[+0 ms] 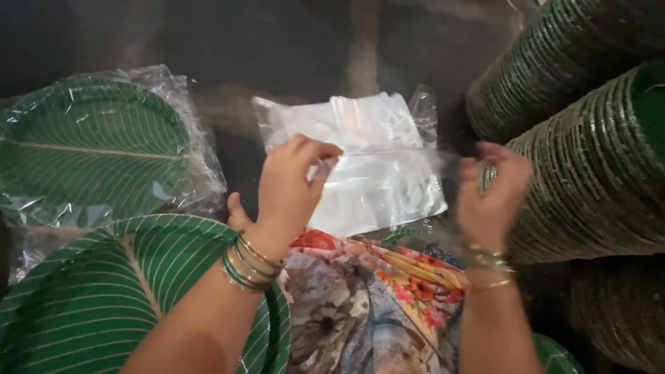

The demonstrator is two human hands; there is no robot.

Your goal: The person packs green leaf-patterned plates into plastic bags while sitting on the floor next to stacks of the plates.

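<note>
Right under us we have our floral-print clothing (374, 305) across the lap, and from there both forearms, ringed with bangles, reach forward over the dark floor (277, 41). Our left hand (287, 190) has its fingertips pinched together on the near edge of a thin clear plastic bag (388, 166), thumb tucked low and out of the way, the sort of grip that suits film this flimsy. Our right hand (492, 197) is up at the bag's other side, fingers curled; it is blurred, so we cannot tell whether it has hold of the film or is only beside it. That bag sits straight ahead, between the two hands, over a pile of flat clear bags (346, 131) lying on the floor. It looks glossy, nearly see-through, crinkled along the edges and milky white where layers overlap. To our left, one green leaf-patterned plate (83, 152) is already sealed inside clear wrap, flat on the floor, and a bare plate of the same pattern (90, 291) lies closer to us, partly under the left forearm, close within reach. On our right, tall stacks of green plates (589, 138) lean on their sides, rims toward us, so single plates can be slid off the end.
</note>
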